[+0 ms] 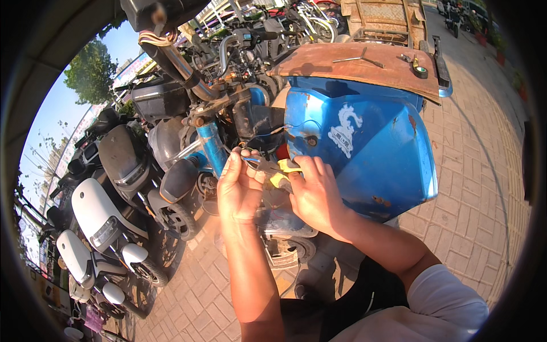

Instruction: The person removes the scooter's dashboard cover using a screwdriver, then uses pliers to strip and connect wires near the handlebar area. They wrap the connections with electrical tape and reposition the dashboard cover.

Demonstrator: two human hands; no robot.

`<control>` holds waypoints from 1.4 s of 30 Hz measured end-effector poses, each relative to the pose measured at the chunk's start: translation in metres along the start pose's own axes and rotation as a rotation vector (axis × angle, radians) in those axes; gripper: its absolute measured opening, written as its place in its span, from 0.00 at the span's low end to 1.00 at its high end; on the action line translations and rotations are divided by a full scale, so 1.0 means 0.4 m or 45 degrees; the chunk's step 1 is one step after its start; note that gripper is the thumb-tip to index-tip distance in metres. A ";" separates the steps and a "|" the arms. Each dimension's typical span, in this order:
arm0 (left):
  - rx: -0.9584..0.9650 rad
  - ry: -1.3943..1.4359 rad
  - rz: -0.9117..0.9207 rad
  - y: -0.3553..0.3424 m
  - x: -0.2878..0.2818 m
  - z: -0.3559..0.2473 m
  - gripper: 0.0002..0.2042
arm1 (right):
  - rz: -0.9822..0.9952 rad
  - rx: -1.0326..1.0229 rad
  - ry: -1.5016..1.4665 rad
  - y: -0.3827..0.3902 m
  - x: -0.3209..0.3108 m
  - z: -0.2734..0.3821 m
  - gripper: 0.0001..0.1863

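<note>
Pliers with yellow handle grips (pixel 272 167) are in my right hand (pixel 317 195), its fingers wrapped round the handles. The plier jaws point left, toward the fingertips of my left hand (pixel 242 191). Those fingers are pinched on a thin blue wire (pixel 247 159) at the jaws; whether the jaws touch it I cannot tell. Both hands are in front of a three-wheeled vehicle, between its blue steering tube (pixel 211 145) and its blue body panel (pixel 364 148). More thin wires and a dark box (pixel 254 119) show behind my hands.
On the rusty brown board (pixel 319 60) behind the panel lie a three-armed wrench (pixel 362 58) and a roll of tape (pixel 420 72). Scooters, one of them white (pixel 102 206), are parked close on the left. Paving bricks (pixel 464 171) run along the right.
</note>
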State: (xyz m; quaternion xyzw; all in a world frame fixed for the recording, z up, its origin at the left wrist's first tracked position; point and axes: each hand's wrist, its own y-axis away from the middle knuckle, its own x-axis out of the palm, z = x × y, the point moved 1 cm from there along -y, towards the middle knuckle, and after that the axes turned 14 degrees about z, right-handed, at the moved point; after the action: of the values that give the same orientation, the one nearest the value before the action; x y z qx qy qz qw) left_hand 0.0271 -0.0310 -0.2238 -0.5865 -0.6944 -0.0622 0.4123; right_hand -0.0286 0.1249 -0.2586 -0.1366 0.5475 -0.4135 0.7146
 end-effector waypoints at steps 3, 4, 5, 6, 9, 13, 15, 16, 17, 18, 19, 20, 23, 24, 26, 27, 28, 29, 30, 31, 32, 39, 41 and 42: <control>-0.007 0.030 -0.037 -0.001 -0.003 -0.001 0.07 | -0.038 -0.038 0.049 -0.005 0.000 -0.003 0.08; -0.007 0.038 -0.100 -0.002 -0.004 -0.001 0.07 | -0.034 -0.052 0.105 -0.006 -0.002 -0.004 0.08; -0.002 0.029 -0.068 -0.002 -0.002 0.000 0.07 | -0.039 -0.057 0.097 -0.007 -0.004 -0.005 0.07; 0.007 0.020 -0.077 -0.002 -0.001 0.000 0.07 | -0.037 -0.059 0.114 -0.008 -0.006 -0.006 0.07; 0.026 -0.018 -0.083 -0.001 0.004 -0.001 0.06 | -0.039 -0.068 0.129 -0.010 -0.012 -0.007 0.06; 0.046 -0.018 -0.061 -0.002 0.009 -0.001 0.05 | -0.033 -0.071 0.204 -0.017 -0.021 -0.005 0.06; 0.055 -0.022 -0.032 -0.004 0.009 0.001 0.04 | 0.001 -0.073 0.193 -0.018 -0.028 -0.007 0.06; 0.068 -0.003 -0.023 -0.005 0.008 0.002 0.04 | 0.020 -0.082 0.223 -0.018 -0.031 -0.008 0.06; 0.064 -0.026 -0.021 -0.006 0.006 0.004 0.03 | 0.048 -0.075 0.213 -0.018 -0.035 -0.009 0.07; 0.064 -0.032 -0.015 -0.006 0.004 0.004 0.03 | 0.069 -0.075 0.225 -0.019 -0.038 -0.010 0.07; 0.063 -0.028 -0.013 -0.007 0.002 0.004 0.03 | 0.098 -0.079 0.252 -0.019 -0.042 -0.011 0.07; 0.051 -0.041 0.002 -0.007 0.000 0.003 0.03 | 0.114 -0.084 0.221 -0.019 -0.047 -0.013 0.07; 0.018 -0.052 0.022 -0.010 -0.007 0.002 0.02 | 0.187 -0.098 0.192 -0.018 -0.062 -0.019 0.07; 0.015 -0.059 0.018 -0.011 -0.009 0.002 0.02 | 0.213 -0.100 0.193 -0.020 -0.067 -0.021 0.07; 0.024 -0.069 0.007 -0.015 -0.011 0.005 0.03 | 0.206 -0.112 0.272 -0.024 -0.074 -0.022 0.07; 0.039 -0.073 -0.001 -0.017 -0.012 0.008 0.04 | 0.174 -0.124 0.349 -0.026 -0.076 -0.021 0.07; 0.051 -0.068 -0.047 -0.018 -0.013 0.010 0.04 | 0.140 -0.139 0.425 -0.028 -0.078 -0.020 0.07; 0.049 -0.080 -0.016 -0.020 -0.013 0.011 0.04 | 0.154 -0.114 0.438 -0.029 -0.079 -0.019 0.07; 0.042 -0.084 -0.025 -0.021 -0.013 0.013 0.04 | 0.168 -0.089 0.450 -0.030 -0.079 -0.019 0.08; 0.037 -0.086 -0.066 -0.022 -0.013 0.014 0.04 | 0.187 -0.068 0.456 -0.030 -0.079 -0.019 0.08; 0.040 -0.096 -0.040 -0.023 -0.011 0.015 0.03 | 0.176 -0.066 0.474 -0.030 -0.079 -0.018 0.08; 0.078 -0.180 -0.132 -0.026 -0.005 0.023 0.04 | 0.168 -0.045 0.540 -0.030 -0.073 -0.021 0.07; 0.085 -0.208 -0.146 -0.028 -0.004 0.026 0.05 | 0.179 -0.047 0.554 -0.030 -0.072 -0.022 0.07; 0.087 -0.212 -0.149 -0.029 -0.003 0.027 0.04 | 0.175 -0.058 0.558 -0.031 -0.073 -0.022 0.07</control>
State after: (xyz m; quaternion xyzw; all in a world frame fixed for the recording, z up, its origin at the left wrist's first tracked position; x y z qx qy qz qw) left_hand 0.0117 -0.0293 -0.2273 -0.5338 -0.7610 -0.0134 0.3685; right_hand -0.0436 0.1411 -0.2341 -0.0220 0.7068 -0.3713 0.6017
